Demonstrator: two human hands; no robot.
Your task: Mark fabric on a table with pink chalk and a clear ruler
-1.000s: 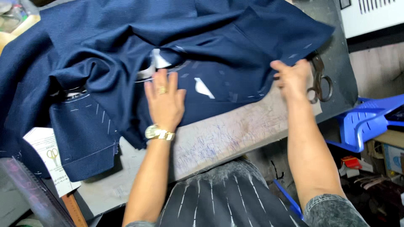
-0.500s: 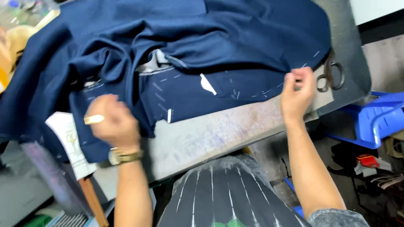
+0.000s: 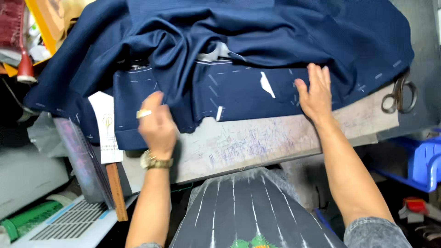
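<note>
Cluttered tailoring bench filling the frame, seen from above: worn grey work board point(image 3: 275, 138), scribbled with blue and purple pen marks, running from lower left to right of centre.

Spread across the whole upper half, large navy cloth point(image 3: 275, 41), bunched into deep folds at upper centre and lying flatter along its lower edge, where white basting stitches and chalk dashes show. Small white chalk-like patch point(image 3: 266, 85) on the flat part, just right of centre.

At bottom centre, dark pinstriped garment point(image 3: 248, 211) on the wearer's front, below the board's near edge.

Left hand point(image 3: 156, 121), left of centre, blurred, with gold ring and gold wristwatch point(image 3: 154, 161); fingers curled at the cloth's lower left fold, though whether actually pinching the fabric cannot be told.

Right hand point(image 3: 314, 94), right of centre, fingers straight and slightly spread, palm pressed flat on the navy cloth near its lower edge, gripping nothing.

At far right, dark metal scissors point(image 3: 402, 94) lying on the board, touching the cloth's edge, well apart from the right hand.

At left, white paper tag point(image 3: 106, 133) printed with a small scissors symbol, partly tucked under the cloth; below it, wooden ruler point(image 3: 117, 190) slanting toward the lower left.

Blue plastic bin point(image 3: 425, 160) at lower right edge; red-handled tool point(image 3: 25, 64) at upper left.
</note>
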